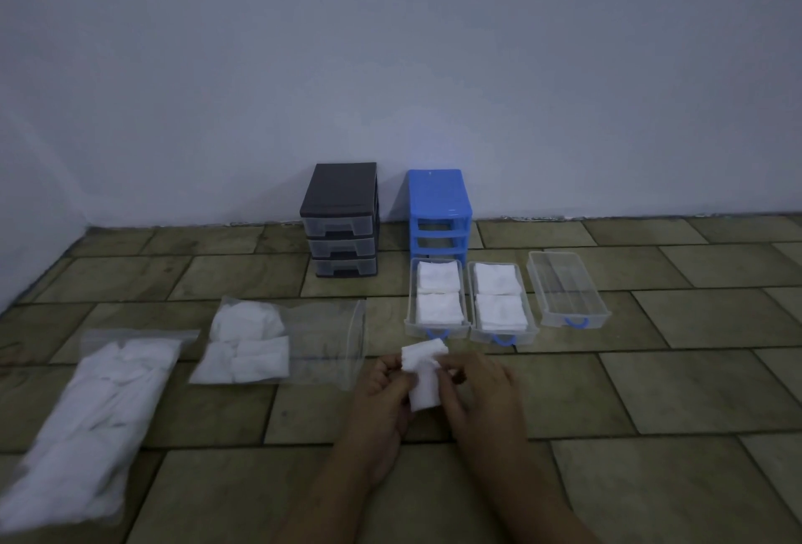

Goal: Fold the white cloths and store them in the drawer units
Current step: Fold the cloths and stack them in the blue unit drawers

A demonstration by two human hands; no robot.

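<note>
- Closest in, the left hand and right hand meet above the tiled floor, both with fingers curled onto one white cloth.
- That cloth sits between the two grips, its top edge poking up past the fingertips and its lower part hanging down between the palms.
- Off to the left, a sealed plastic bag stuffed with white cloths lies flat on the floor.
- Just beyond it, a second bag lies open-ended, cloths bunched in its left half.
- Further on, three clear drawers lie on the floor side by side: the left drawer and the middle drawer each hold two folded stacks, the right drawer holds none.
- At the wall, the black drawer unit has its drawers in; the blue drawer unit stands beside it with bare slots.
</note>
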